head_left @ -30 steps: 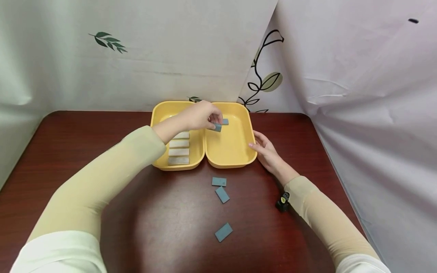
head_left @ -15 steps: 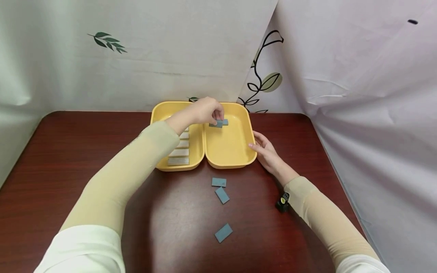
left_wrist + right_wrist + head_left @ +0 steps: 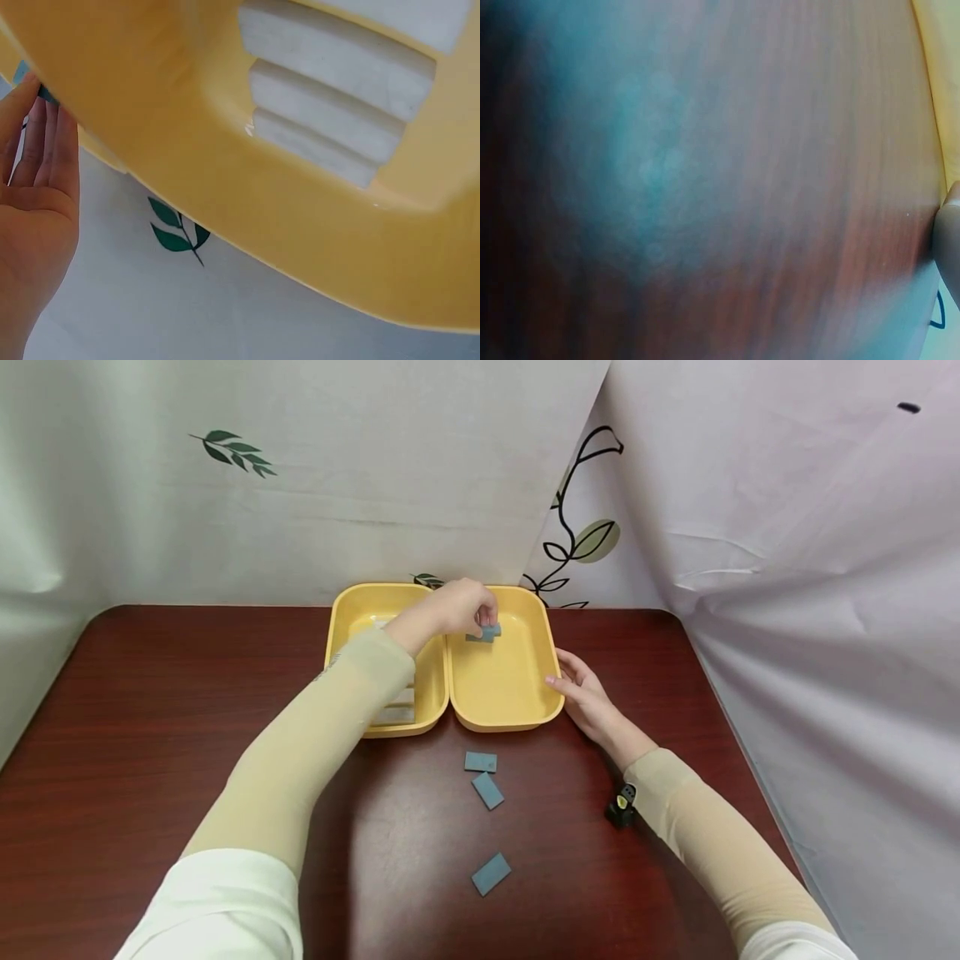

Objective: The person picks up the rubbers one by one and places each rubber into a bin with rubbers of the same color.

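My left hand (image 3: 465, 603) reaches over the divider of a yellow two-compartment box (image 3: 506, 689) and pinches a blue-grey rectangular tile (image 3: 478, 638) low in the right compartment. Right behind it lies another blue-grey tile (image 3: 496, 630), overlapped in the head view. The left wrist view shows the left hand (image 3: 41, 195) with fingertips and thumb on the tile (image 3: 46, 95), partly hidden by the box wall. My right hand (image 3: 591, 700) holds the box's right rim, thumb on top and fingers outside. White tiles (image 3: 322, 97) lie in a column in the left compartment, partly covered by the left sleeve.
Three blue-grey tiles lie on the dark red-brown table (image 3: 570, 877) in front of the box: one tile (image 3: 481, 762) almost touching a slanted tile (image 3: 488, 791), another tile (image 3: 491, 874) nearer me. A pale curtain (image 3: 337, 485) hangs behind the table and along its right side.
The left hand has moved slightly right with the tile, lowering it beside the other one in the right compartment. The left forearm has swung right over the white tiles. The right hand stays put.
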Demonstrator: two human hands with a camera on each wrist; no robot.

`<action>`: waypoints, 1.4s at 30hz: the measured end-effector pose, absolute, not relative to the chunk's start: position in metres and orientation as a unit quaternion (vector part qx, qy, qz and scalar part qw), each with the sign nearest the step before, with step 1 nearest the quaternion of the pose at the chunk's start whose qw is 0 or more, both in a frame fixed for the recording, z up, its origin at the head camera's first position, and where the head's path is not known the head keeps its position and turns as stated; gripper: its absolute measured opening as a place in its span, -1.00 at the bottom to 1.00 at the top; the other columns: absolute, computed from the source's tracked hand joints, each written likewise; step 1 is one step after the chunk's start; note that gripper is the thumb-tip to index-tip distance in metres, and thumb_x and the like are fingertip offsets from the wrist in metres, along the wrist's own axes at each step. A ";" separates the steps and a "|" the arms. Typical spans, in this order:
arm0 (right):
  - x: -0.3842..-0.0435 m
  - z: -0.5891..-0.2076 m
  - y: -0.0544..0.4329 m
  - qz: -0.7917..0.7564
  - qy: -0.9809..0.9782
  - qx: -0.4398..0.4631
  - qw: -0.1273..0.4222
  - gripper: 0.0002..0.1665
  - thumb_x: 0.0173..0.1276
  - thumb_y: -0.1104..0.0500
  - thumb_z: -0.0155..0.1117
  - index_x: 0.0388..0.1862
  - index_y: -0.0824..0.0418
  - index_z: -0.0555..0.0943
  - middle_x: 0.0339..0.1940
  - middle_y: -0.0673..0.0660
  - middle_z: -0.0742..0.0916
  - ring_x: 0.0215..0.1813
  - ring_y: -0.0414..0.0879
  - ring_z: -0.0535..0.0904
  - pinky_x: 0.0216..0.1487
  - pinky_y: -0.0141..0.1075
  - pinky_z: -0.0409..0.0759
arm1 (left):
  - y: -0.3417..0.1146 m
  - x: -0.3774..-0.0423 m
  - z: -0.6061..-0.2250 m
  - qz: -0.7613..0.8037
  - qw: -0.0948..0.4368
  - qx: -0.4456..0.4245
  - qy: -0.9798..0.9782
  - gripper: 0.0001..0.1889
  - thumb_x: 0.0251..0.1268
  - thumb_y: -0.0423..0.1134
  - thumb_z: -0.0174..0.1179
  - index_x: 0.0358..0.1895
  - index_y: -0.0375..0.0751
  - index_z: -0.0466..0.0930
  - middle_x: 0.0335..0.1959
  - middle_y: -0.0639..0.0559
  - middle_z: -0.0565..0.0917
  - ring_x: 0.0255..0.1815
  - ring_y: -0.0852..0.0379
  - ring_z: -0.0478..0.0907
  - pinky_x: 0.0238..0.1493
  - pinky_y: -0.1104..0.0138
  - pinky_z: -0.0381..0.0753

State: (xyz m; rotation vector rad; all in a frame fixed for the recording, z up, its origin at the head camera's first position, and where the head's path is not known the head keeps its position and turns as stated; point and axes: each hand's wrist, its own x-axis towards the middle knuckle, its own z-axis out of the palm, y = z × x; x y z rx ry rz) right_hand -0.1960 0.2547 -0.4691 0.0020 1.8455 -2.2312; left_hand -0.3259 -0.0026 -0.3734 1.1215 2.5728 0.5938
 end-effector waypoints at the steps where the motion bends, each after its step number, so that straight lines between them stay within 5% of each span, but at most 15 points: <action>1: -0.196 -0.469 0.255 -0.765 0.632 0.001 0.122 -0.23 0.57 0.45 0.00 0.69 0.34 0.09 0.34 -0.01 0.52 0.30 -0.24 0.53 0.19 -0.47 0.63 | -0.002 -0.326 -0.374 0.205 0.135 0.388 0.888 -0.83 0.28 -0.52 0.42 -0.11 -0.27 0.75 -0.07 -0.18 0.79 0.03 -0.08 0.70 0.18 0.15 0.66; 21: -0.196 -0.469 0.254 -0.765 0.632 0.004 0.124 -0.22 0.56 0.45 0.03 0.70 0.34 0.09 0.36 0.01 0.52 0.31 -0.24 0.53 0.18 -0.48 0.63 | 0.018 -0.323 -0.395 0.176 0.119 0.402 0.891 -0.80 0.19 -0.60 0.35 -0.21 -0.26 0.73 -0.17 -0.12 0.77 -0.06 -0.03 0.68 0.15 0.17 0.65; 42: -0.196 -0.469 0.254 -0.766 0.632 0.000 0.118 -0.22 0.53 0.45 0.04 0.68 0.36 0.12 0.34 0.03 0.55 0.31 -0.20 0.54 0.17 -0.46 0.64 | 0.019 -0.323 -0.408 0.181 0.140 0.373 0.899 -0.83 0.35 -0.50 0.37 -0.07 -0.22 0.74 -0.04 -0.11 0.76 0.04 -0.02 0.66 0.21 0.17 0.63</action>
